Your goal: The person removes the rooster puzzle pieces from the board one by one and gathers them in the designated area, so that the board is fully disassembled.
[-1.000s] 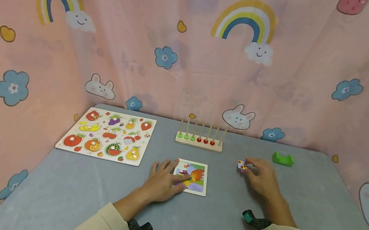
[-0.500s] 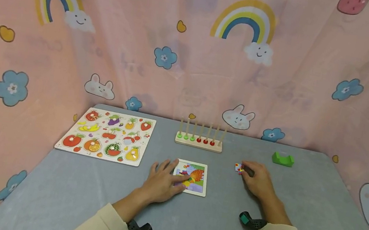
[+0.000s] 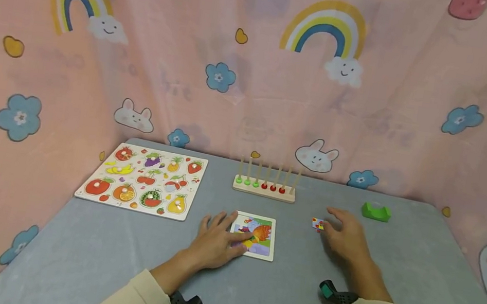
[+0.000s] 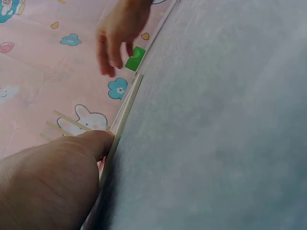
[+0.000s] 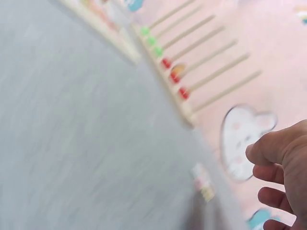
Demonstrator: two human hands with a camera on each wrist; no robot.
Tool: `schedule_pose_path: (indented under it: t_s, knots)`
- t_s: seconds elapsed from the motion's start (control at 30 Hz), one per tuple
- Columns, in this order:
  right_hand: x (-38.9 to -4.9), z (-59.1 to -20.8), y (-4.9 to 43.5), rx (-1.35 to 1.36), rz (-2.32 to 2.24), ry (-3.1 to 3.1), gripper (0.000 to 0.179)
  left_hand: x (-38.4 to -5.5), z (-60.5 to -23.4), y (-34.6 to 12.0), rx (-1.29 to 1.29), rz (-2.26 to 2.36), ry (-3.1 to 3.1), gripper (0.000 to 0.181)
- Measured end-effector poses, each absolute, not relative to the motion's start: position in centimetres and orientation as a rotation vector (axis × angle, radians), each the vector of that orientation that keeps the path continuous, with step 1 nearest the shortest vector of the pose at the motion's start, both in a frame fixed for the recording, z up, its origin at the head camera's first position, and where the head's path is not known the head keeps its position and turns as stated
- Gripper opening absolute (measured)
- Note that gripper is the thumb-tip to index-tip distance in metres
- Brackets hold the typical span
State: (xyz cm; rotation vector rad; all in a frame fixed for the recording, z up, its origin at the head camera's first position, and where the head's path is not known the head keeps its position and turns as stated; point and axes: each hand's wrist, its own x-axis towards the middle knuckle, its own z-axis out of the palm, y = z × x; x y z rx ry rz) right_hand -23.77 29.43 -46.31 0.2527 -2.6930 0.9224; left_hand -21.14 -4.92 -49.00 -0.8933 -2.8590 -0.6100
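My left hand (image 3: 214, 244) rests with spread fingers on a small square picture puzzle (image 3: 266, 233) in a pale frame, showing an orange and green picture partly covered by the fingers. In the left wrist view, the thumb (image 4: 91, 143) lies against the board's edge. To the right, a small colourful puzzle piece (image 3: 317, 224) lies flat on the table. Just beside it hovers my right hand (image 3: 348, 239), thumb and forefinger apart. The right wrist view, though blurred, shows a gap between the right hand (image 5: 288, 167) and the piece (image 5: 204, 182).
At the back left lies a fruit peg puzzle board (image 3: 182, 185). A wooden counting rack (image 3: 263, 190) with upright pegs and green and red beads stands behind the square puzzle. A green block with a scooped top (image 3: 376, 212) sits at the back right. A patterned curtain (image 3: 251, 96) hangs behind the grey table.
The right hand held the small piece, shifted it slightly towards me, then let go; its finger and thumb have parted and drawn back right. My left hand stays in place.
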Motion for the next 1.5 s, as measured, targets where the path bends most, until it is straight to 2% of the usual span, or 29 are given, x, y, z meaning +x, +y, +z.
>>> schedule_pose_path:
  t_s: [0.37,0.6,0.9,1.5]
  knots:
    - [-22.5,-41.0,26.2,0.373,0.906,-2.47,0.041,-21.1,-49.0,-4.8,-0.886,-0.632,-2.876,0.039]
    - [-22.0,-39.5,23.9,0.427,0.941,-2.39,0.041,-21.1,-48.9,-4.8,-0.891,-0.633,-2.884,0.039]
    - [-22.0,-39.4,21.5,0.496,0.999,-2.334,0.041,-21.1,-48.9,-4.8,-0.889,-0.631,-2.882,0.039]
    - [-23.0,-41.5,18.0,0.55,1.132,-2.336,0.043,-21.0,-48.7,-4.6,-0.873,-0.615,-2.89,0.038]
